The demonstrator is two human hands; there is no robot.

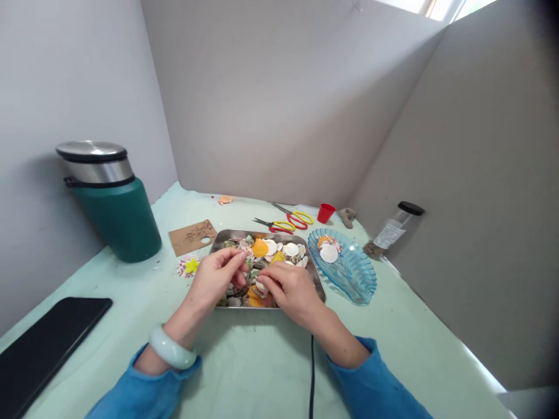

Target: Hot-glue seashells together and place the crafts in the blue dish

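Observation:
Both of my hands are over a metal tray filled with shells. My left hand, with a pale bangle at the wrist, has thumb and forefinger pinched together; anything between them is too small to name. My right hand is also pinched, close above the tray's near half. A small white shell shows right at its fingertips, but I cannot tell whether it is held or lies in the tray. Around the hands lie an orange shell, a white scallop shell and mottled ones.
Right of the tray sits a blue shell-shaped dish with several shells. Behind are two pairs of scissors and a red cup. At left stand a green bottle, a brown card and a black slab. A jar leans right.

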